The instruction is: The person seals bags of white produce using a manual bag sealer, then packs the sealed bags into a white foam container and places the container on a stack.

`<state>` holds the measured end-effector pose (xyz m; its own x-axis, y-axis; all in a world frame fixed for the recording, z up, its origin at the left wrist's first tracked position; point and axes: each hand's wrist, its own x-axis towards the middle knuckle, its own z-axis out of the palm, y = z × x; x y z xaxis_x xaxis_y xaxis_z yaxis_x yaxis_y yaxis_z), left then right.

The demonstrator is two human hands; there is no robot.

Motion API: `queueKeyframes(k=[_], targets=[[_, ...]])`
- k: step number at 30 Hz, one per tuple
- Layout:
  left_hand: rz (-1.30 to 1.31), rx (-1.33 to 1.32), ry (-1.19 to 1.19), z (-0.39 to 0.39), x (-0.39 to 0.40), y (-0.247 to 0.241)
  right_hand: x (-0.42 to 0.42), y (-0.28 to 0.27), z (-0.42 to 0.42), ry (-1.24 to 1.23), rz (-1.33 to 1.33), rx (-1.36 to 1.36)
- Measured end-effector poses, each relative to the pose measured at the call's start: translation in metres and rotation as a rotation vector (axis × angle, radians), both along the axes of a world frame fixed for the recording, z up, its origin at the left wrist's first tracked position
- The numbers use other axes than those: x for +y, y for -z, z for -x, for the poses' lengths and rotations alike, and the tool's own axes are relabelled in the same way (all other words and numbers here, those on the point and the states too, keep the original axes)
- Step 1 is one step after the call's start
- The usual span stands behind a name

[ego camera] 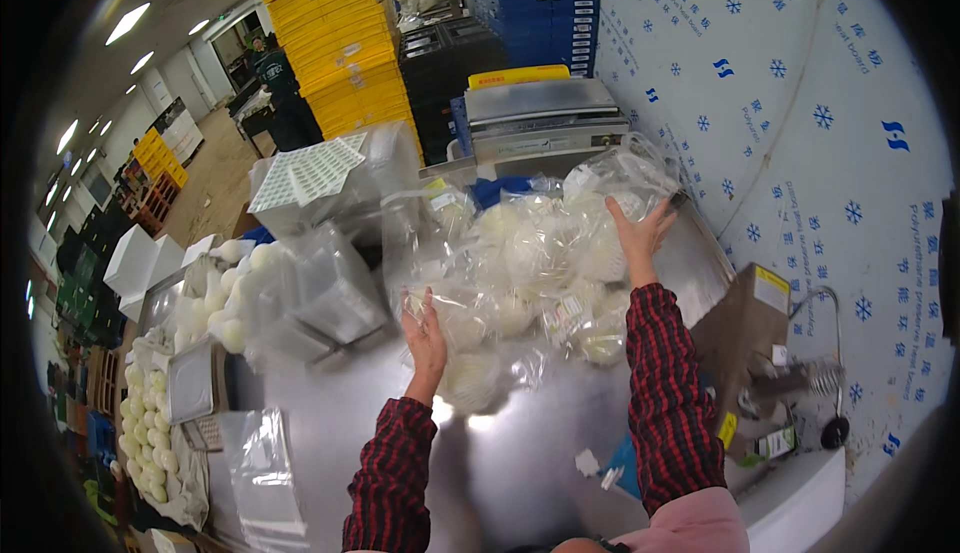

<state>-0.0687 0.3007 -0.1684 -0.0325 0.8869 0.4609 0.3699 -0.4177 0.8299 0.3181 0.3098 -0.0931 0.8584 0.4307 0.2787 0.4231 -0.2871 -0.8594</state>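
A heap of clear plastic bags [540, 253] filled with pale round produce in foam nets lies on a metal table [540, 463]. My left hand [426, 339], fingers spread, touches the near left side of the heap. At the heap's far right side, my right hand [641, 234] rests with its fingers apart against a clear bag. Whether either hand pinches any film cannot be told. Flat clear bags [264, 470] lie on the table to the left. Peeled pale onions [148, 433], or similar produce, fill a lined container further left.
Behind the heap stands a metal machine [547, 122]. Sheets of labels [307, 170] lie on a plastic-covered box at the back left. A brown box-shaped device [739, 335] stands at the right by the printed wall panel. Yellow crates [337, 43] are stacked behind; a person [281, 88] stands beyond.
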Motion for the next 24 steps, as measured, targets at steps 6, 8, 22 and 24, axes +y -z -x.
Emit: queueKeyframes(k=[6,8,22,24], targets=[[-0.012,0.055,0.189,-0.008,0.112,0.008,0.085,0.041,-0.071,-0.156,0.114,-0.134],[-0.014,0.299,0.118,-0.012,0.137,0.009,0.104,0.045,-0.087,-0.209,0.213,-0.150],[0.347,0.426,0.409,-0.032,0.219,0.047,0.176,0.072,-0.062,-0.846,0.404,-0.197],[0.207,0.558,0.395,-0.048,0.198,0.051,0.157,0.076,-0.045,-1.067,0.450,-0.297]])
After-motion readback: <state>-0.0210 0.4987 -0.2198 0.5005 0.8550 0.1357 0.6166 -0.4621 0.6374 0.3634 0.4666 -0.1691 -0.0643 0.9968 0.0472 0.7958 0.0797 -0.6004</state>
